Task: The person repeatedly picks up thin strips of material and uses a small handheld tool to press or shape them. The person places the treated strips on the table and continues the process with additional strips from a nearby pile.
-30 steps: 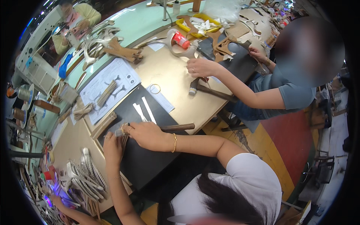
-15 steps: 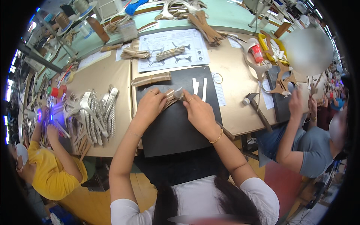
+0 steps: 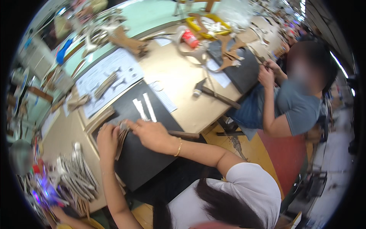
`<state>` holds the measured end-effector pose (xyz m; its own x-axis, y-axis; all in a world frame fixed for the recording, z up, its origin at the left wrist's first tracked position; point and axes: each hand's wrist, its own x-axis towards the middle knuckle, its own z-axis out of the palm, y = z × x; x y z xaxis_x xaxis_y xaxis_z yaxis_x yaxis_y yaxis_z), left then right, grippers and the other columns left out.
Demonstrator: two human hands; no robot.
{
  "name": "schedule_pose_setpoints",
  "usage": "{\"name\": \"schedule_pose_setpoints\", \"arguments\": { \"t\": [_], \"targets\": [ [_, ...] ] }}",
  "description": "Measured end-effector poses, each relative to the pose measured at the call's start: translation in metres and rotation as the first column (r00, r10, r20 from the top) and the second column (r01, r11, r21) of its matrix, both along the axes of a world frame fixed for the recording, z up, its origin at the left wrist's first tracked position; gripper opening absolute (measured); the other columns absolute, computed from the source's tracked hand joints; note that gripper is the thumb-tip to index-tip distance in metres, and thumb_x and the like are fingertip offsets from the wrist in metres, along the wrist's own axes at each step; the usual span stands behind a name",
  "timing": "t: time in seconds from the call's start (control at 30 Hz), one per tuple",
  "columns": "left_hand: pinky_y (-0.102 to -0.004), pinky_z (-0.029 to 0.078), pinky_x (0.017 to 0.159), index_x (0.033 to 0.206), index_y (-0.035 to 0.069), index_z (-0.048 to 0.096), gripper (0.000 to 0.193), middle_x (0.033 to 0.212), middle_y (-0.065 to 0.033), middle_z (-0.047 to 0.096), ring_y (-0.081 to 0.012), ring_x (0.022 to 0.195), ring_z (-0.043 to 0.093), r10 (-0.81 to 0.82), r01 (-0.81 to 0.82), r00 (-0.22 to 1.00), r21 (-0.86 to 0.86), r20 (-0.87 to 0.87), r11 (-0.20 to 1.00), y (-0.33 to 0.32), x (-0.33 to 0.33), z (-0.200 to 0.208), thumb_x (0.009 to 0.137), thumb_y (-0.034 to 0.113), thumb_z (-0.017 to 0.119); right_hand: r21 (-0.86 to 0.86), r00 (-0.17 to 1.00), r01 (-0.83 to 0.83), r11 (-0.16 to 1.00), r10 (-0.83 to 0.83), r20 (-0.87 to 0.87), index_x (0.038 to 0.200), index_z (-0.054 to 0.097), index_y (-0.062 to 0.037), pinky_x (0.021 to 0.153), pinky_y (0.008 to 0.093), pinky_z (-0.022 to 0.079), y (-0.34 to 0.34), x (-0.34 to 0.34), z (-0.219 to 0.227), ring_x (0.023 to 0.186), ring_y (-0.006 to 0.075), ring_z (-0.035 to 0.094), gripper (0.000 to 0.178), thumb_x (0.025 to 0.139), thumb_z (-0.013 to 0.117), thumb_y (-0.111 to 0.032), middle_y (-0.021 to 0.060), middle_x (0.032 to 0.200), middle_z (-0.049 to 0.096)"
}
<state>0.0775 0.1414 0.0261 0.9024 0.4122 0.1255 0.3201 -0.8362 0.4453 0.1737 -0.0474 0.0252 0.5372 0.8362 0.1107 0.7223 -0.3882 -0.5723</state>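
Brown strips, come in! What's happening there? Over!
Left hand holding brown strips; right hand at their far end, grip blurred. Strips over black mat. White strips beyond right hand.

A tan table (image 3: 173,70) bears a black mat (image 3: 143,168), hammer (image 3: 219,97) and printed sheet (image 3: 120,63).

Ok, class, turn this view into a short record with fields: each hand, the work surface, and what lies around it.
Left hand: holding tan strips
Right hand: at the strips' far end; grip too blurred to tell
Work surface: black mat
On mat, beyond hands: white strips
Right of mat: hammer
Left of mat: braided straps
Beyond mat: sheet with drawings
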Motion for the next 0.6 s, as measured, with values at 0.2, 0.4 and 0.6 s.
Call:
{"name": "schedule_pose_setpoints", "arguments": {
  "t": [0.2,0.4,0.6],
  "targets": [
    [-0.0438,0.051,0.073,0.093,-0.002,0.067,0.018,0.089,-0.0186,0.069,-0.0340,0.078,0.068,0.160,-0.162,0.987,-0.114,-0.024,0.980,0.002,-0.003,-0.004,0.098,0.016,0.063,0.029,1.000,-0.015,0.999,0.014,0.023,0.146,0.054,-0.0097,0.069,0.0437,0.056,0.001,-0.005,-0.002,0.080,0.0321,0.067,0.052,0.094,0.061,-0.008,0.0120,0.097,0.061],
    [-0.0383,0.058,0.084,0.107,-0.002,0.058,0.018,0.100,-0.0199,0.073,-0.0256,0.092,0.073,0.521,-0.239,0.808,-0.656,0.275,0.716,0.028,-0.035,-0.030,0.107,0.016,0.051,0.049,0.994,-0.030,0.998,0.025,0.105,0.144,0.057,-0.0101,0.067,0.0420,0.055,-0.001,-0.010,0.000,0.080,0.0314,0.067,0.060,0.084,0.064,-0.001,0.0121,0.098,0.061],
    [-0.0389,0.057,0.094,0.106,-0.004,0.053,0.017,0.118,-0.0240,0.069,-0.0286,0.108,0.069,0.788,-0.005,0.329,-0.834,0.520,0.552,0.040,-0.086,0.008,0.108,0.014,0.050,0.054,0.987,-0.019,0.998,0.010,0.161,0.140,0.060,-0.0084,0.066,0.0403,0.055,0.000,-0.015,-0.001,0.078,0.0300,0.066,0.058,0.083,0.064,-0.002,0.0117,0.096,0.061]
  ]
}}
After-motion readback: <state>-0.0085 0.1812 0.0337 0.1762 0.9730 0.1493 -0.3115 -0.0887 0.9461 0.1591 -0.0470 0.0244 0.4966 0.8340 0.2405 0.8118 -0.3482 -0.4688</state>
